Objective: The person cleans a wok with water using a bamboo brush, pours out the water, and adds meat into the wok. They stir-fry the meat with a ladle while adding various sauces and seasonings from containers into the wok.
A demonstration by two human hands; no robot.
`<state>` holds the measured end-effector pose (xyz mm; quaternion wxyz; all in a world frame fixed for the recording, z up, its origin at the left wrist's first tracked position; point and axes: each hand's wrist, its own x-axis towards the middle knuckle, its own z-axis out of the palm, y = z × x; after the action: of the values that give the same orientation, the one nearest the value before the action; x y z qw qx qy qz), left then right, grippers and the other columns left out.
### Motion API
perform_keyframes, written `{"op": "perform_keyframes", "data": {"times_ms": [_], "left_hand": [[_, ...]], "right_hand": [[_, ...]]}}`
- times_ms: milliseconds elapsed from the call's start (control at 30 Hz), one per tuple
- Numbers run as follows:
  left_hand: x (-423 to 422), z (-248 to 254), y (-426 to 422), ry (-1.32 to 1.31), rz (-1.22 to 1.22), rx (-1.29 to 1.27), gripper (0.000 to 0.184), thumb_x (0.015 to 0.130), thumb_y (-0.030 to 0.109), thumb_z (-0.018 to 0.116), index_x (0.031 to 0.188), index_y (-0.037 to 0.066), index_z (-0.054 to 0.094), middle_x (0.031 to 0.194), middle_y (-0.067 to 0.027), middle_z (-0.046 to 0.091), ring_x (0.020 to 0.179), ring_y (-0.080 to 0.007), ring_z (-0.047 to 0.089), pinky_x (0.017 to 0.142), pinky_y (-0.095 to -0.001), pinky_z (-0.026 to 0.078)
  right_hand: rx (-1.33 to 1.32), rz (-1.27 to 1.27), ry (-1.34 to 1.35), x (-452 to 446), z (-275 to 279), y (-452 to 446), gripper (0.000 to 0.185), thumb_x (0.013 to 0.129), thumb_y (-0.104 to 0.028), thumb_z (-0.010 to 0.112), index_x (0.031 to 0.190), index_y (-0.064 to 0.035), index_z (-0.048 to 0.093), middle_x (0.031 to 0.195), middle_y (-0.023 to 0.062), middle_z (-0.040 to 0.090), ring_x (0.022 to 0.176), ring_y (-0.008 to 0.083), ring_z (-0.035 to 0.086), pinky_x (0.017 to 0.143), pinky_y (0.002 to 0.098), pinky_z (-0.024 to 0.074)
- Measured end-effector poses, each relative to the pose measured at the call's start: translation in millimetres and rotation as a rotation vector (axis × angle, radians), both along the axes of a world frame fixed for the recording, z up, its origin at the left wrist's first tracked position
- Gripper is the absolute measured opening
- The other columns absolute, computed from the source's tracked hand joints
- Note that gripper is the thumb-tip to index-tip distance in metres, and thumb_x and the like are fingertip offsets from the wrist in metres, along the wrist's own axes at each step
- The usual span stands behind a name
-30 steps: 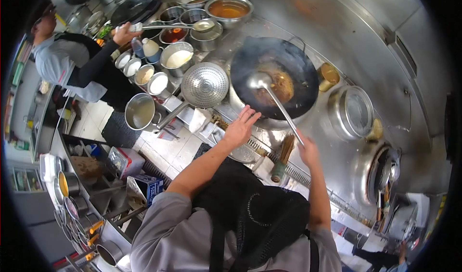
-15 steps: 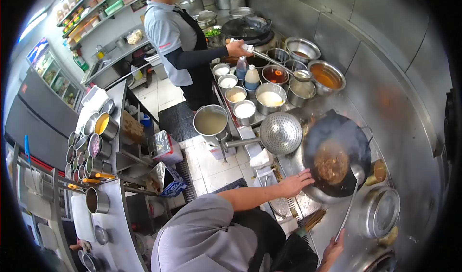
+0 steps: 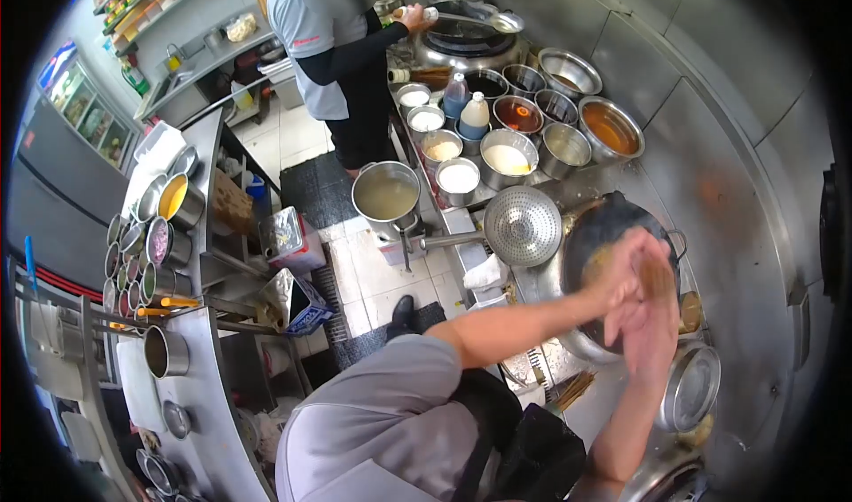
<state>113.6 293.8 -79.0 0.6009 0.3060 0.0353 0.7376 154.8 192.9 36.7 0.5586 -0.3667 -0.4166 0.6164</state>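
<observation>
Above the black wok (image 3: 612, 222), my left hand (image 3: 624, 276) meets my right hand (image 3: 646, 324). The hands overlap or touch, and motion smears their fingers. A brownish blur lies at their upper edge, and I cannot make out what it is. Much of the wok and the food in it is hidden behind my hands. The ladle does not show. Left of the wok rests a perforated strainer (image 3: 524, 227). Below the wok lies a bundle of thin wooden sticks (image 3: 575, 391).
A co-worker (image 3: 319, 49) stands at the upper left, holding a ladle (image 3: 506, 23). Metal pots of sauces and powders line the counter, near a pot of cloudy liquid (image 3: 387, 193). Right of my forearm sits a round metal vessel (image 3: 692, 387).
My right hand has come up from the lower right without the ladle in sight. My left hand has left the wok's near rim and risen over it. The co-worker's ladle has moved away from the sauce pots.
</observation>
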Motion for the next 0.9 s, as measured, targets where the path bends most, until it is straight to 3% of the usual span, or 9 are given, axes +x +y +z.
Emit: {"op": "perform_keyframes", "data": {"times_ms": [33, 67, 133, 200, 233, 400, 733, 833, 900], "left_hand": [[-46, 17, -14, 0.375, 0.311, -0.096, 0.024, 0.091, 0.022, 0.065, 0.107, 0.007, 0.055, 0.091, 0.0024, 0.055, 0.093, -0.0126, 0.052, 0.084, -0.0292, 0.044], [-80, 24, -15, 0.473, 0.326, -0.25, 0.024, 0.095, 0.025, 0.063, 0.11, 0.007, 0.057, 0.095, 0.001, 0.058, 0.086, -0.0112, 0.053, 0.078, -0.0276, 0.045], [-160, 16, -35, 0.476, 0.431, -0.378, 0.032, 0.098, 0.036, 0.06, 0.111, 0.008, 0.058, 0.098, -0.0008, 0.06, 0.088, -0.0121, 0.056, 0.078, -0.0295, 0.046], [-230, -4, -64, -0.083, 0.364, -0.456, 0.029, 0.101, 0.039, 0.054, 0.093, 0.011, 0.057, 0.084, -0.0029, 0.061, 0.083, -0.0187, 0.061, 0.084, -0.0376, 0.047], [-272, -8, -86, -0.074, 0.324, -0.419, 0.033, 0.101, 0.042, 0.051, 0.087, 0.012, 0.054, 0.079, -0.0039, 0.061, 0.084, -0.0218, 0.062, 0.089, -0.0398, 0.046], [-416, -33, -180, -0.12, 0.531, -0.495, 0.054, 0.102, 0.052, 0.042, 0.062, 0.017, 0.034, 0.062, 0.0012, 0.039, 0.074, -0.017, 0.05, 0.086, -0.039, 0.039], [-566, -54, -208, -0.165, 0.905, -0.615, 0.054, 0.101, 0.05, 0.048, 0.063, 0.014, 0.032, 0.062, -0.0008, 0.036, 0.07, -0.0185, 0.047, 0.084, -0.0364, 0.043], [-589, -55, -210, -0.18, 0.938, -0.633, 0.054, 0.1, 0.05, 0.048, 0.063, 0.014, 0.032, 0.062, -0.0011, 0.037, 0.072, -0.0189, 0.049, 0.085, -0.0369, 0.044], [-600, -58, -205, -0.208, 0.949, -0.611, 0.054, 0.1, 0.05, 0.049, 0.063, 0.015, 0.032, 0.062, -0.0014, 0.037, 0.073, -0.0189, 0.05, 0.087, -0.0374, 0.043]], "right_hand": [[0.167, 0.205, -0.144, -8, 7, 7, 0.062, 0.098, -0.037, 0.057, 0.144, 0.0006, 0.039, 0.09, 0.0079, 0.058, 0.058, 0.0106, 0.056, 0.05, 0.0217, 0.0459], [0.336, 0.413, -0.281, -17, 9, 13, 0.062, 0.098, -0.032, 0.061, 0.146, 0.0001, 0.038, 0.091, 0.0086, 0.058, 0.06, 0.0096, 0.056, 0.054, 0.0219, 0.047], [0.352, 0.426, -0.307, -30, -8, 24, 0.059, 0.096, -0.019, 0.063, 0.146, -0.0005, 0.04, 0.092, 0.0068, 0.059, 0.06, 0.0073, 0.055, 0.053, 0.0218, 0.0461], [0.224, 0.401, -0.554, -46, -32, 46, 0.05, 0.096, -0.012, 0.061, 0.142, 0.0001, 0.046, 0.091, 0.0054, 0.059, 0.059, 0.0075, 0.054, 0.053, 0.0209, 0.0446], [0.188, 0.37, -0.554, -58, -58, 66, 0.044, 0.096, -0.01, 0.059, 0.138, -0.0007, 0.051, 0.088, 0.0046, 0.06, 0.058, 0.0073, 0.055, 0.052, 0.0201, 0.0437], [-0.106, 0.396, -0.577, -159, -160, 145, 0.043, 0.098, -0.018, 0.06, 0.138, -0.0055, 0.051, 0.083, 0.0063, 0.062, 0.052, 0.0095, 0.055, 0.046, 0.0227, 0.0446], [-0.539, 0.359, -0.23, -424, -269, 259, 0.081, 0.091, -0.029, 0.072, 0.15, -0.0096, 0.021, 0.076, 0.0088, 0.062, 0.047, 0.0161, 0.056, 0.04, 0.0307, 0.0471], [-0.343, 0.183, -0.163, -450, -287, 289, 0.022, 0.091, -0.014, 0.065, 0.108, -0.001, 0.062, 0.068, 0.0031, 0.059, 0.052, 0.0125, 0.057, 0.042, 0.0287, 0.0474], [-0.181, 0.082, -0.221, -467, -291, 310, 0.022, 0.094, -0.018, 0.061, 0.109, -0.0013, 0.064, 0.072, 0.0062, 0.061, 0.052, 0.014, 0.06, 0.042, 0.0301, 0.0477]]}}
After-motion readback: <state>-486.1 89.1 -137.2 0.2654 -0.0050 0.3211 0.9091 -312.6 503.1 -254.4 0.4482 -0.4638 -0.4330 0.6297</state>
